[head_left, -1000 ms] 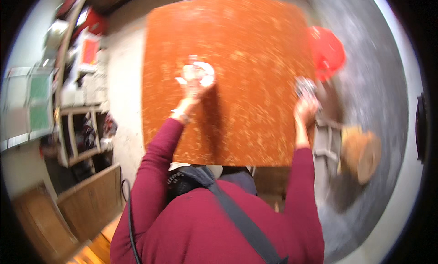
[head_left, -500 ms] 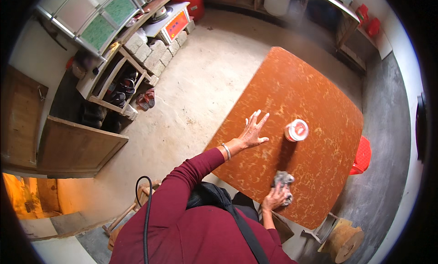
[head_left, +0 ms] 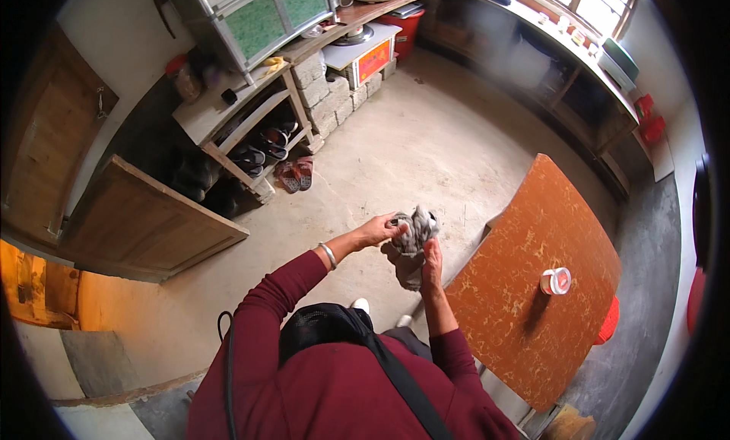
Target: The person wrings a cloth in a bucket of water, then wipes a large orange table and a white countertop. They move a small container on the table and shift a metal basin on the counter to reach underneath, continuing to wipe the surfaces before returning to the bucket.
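Observation:
A crumpled grey cloth (head_left: 411, 238) hangs in the air in front of me, left of the table and over the floor. My left hand (head_left: 380, 229), with a silver bangle at the wrist, grips the cloth's left side. On its right side my right hand (head_left: 432, 263) holds it too, thumb up. A loose fold dangles below, between the hands. To the right stands the reddish-brown patterned table (head_left: 525, 303). On it is a small jar with a white lid (head_left: 556, 281), apart from both hands.
A wooden shelf unit with shoes (head_left: 258, 155) stands at the left, with reddish sandals (head_left: 294, 174) on the floor beside it. A low wooden door panel (head_left: 152, 219) juts out at the left. A red stool (head_left: 608, 322) shows past the table's right edge.
My right hand has lifted the cloth off the table and brought it left. My left hand, spread over the table before, now holds the cloth too. My view has shifted left.

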A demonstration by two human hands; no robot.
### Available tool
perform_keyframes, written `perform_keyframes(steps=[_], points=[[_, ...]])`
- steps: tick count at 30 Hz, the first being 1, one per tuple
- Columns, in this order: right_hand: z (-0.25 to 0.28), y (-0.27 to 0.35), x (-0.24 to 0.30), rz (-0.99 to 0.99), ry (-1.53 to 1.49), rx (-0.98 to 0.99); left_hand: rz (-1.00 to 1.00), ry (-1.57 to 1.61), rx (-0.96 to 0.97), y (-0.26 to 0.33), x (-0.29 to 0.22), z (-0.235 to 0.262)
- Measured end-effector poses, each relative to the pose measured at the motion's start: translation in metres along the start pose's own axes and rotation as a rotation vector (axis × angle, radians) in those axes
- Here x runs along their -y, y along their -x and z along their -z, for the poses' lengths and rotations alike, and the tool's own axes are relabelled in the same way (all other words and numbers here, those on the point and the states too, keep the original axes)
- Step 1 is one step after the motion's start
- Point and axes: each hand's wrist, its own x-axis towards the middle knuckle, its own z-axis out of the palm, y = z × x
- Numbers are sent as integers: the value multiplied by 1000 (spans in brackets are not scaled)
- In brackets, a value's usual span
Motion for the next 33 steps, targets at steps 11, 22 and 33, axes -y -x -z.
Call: perform_keyframes(steps=[11,22,33], points=[[-49,-161,-45,81,327,23,-261,450,-344,-12,-8,141],[-72,-434,55,114,777,88,-431,240,-467,-193,-125,309],[-162,-626,-6,-509,181,-19,-550,8,-449,-313,-216,439]])
